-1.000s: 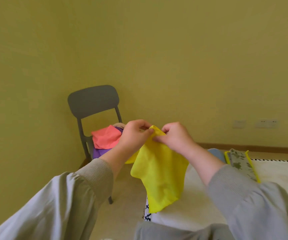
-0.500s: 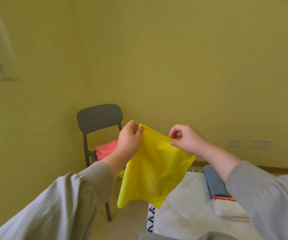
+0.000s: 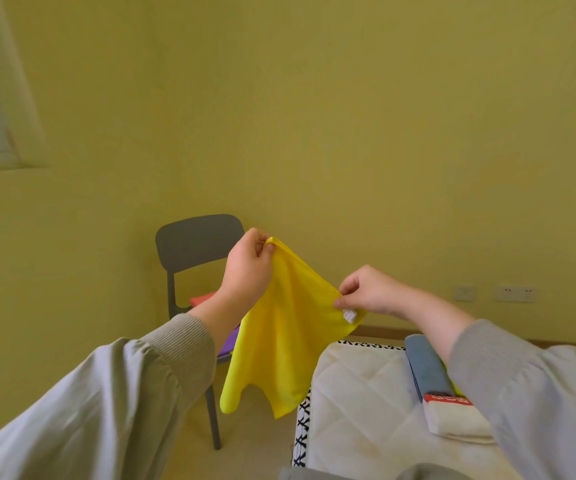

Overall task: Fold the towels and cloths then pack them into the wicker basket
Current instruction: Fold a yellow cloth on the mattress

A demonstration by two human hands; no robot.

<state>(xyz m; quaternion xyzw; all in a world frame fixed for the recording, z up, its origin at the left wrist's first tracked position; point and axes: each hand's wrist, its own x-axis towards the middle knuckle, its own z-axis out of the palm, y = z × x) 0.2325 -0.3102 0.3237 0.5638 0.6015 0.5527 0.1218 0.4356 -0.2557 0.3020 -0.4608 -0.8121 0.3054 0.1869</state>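
A yellow cloth (image 3: 286,337) hangs in the air in front of me, spread between both hands. My left hand (image 3: 246,268) pinches its upper left corner. My right hand (image 3: 369,292) pinches the right corner, where a small white label shows. The cloth's lower edge dangles over the floor, just left of the mattress. On the mattress lie a folded blue towel (image 3: 425,365) and a folded white towel with a red band (image 3: 452,415). No wicker basket is in view.
A dark grey chair (image 3: 196,244) stands against the wall behind the cloth, with a red cloth (image 3: 203,300) and a purple cloth (image 3: 228,341) on its seat. A white quilted mattress (image 3: 355,403) with black-patterned edging fills the lower right. Wall sockets (image 3: 515,294) sit at right.
My hands moved apart and stretched the yellow cloth open; one second ago they held it bunched close together. The view tilted up and to the right.
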